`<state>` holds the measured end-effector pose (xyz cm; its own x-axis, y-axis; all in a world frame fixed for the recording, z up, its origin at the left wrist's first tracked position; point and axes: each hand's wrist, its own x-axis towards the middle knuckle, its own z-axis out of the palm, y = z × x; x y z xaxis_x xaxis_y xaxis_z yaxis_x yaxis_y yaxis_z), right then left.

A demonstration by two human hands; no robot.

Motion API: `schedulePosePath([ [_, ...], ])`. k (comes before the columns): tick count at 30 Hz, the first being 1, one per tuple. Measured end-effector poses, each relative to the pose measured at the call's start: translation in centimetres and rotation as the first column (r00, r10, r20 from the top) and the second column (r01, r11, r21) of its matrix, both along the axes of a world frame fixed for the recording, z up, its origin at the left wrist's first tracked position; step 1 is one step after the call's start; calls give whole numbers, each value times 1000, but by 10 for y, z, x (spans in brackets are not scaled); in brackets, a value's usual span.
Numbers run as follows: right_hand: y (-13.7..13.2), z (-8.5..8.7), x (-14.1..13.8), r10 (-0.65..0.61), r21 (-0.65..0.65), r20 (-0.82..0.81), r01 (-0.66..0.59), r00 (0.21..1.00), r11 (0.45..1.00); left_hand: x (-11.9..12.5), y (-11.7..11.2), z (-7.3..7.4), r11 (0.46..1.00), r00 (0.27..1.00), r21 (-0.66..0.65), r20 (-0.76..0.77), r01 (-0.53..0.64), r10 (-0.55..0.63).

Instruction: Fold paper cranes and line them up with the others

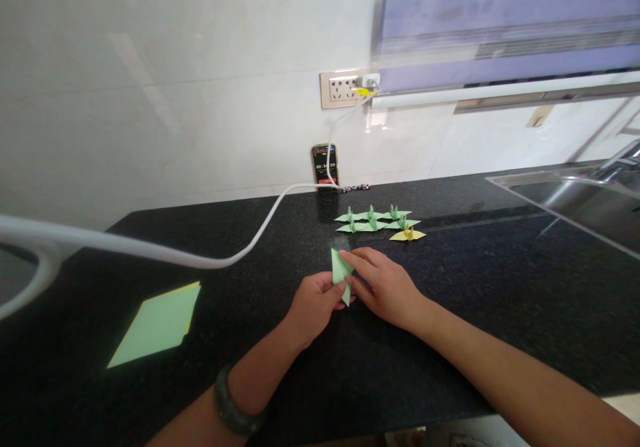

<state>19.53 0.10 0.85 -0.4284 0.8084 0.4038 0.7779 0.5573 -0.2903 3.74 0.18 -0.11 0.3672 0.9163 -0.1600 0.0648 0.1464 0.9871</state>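
A small folded piece of light green origami paper (341, 266) is held between my two hands above the black countertop. My left hand (316, 304) pinches its lower part, thumb on top. On its right edge lie the fingers of my right hand (385, 284), closed against the paper. Just beyond my hands stand several folded green paper cranes (373, 220) in two rows, with one yellow paper crane (409, 234) at their right front. Off to the left lies a stack of square paper sheets (157, 324), green on top with yellow edges showing beneath.
A phone (326, 167) showing a timer leans on the tiled wall. Its white cable (265, 224) runs across the left side in the foreground. A wall socket (343, 89) with a plugged charger is above. A steel sink (565, 197) is set at the right.
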Motion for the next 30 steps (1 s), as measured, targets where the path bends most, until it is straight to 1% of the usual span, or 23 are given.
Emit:
schedulePosePath([
  [9, 0, 1, 1, 75, -16, -24, -76, 997, 997, 0, 0, 2, 1000, 1000, -7, -16, 11, -12],
  [13, 0, 0, 1, 105, -36, -71, -107, 992, 994, 0, -1, 3, 1000, 1000, 4, -17, 20, -20],
  [16, 1, -1, 1, 113, -50, -120, -120, 986, 991, 0, -2, 3, 1000, 999, -14, -20, 28, -29],
  [21, 3, -4, 0, 88, -68, -198, -103, 976, 992, 1, -2, 3, 998, 999, -42, 3, 42, -42],
  [25, 4, -5, -1, 43, -87, -240, -66, 970, 994, 2, -2, 3, 998, 999, -34, 6, 45, -45],
  [30, 4, -6, -1, -16, -126, -277, -20, 961, 992, 2, -2, 3, 999, 998, -7, -32, 50, -50],
])
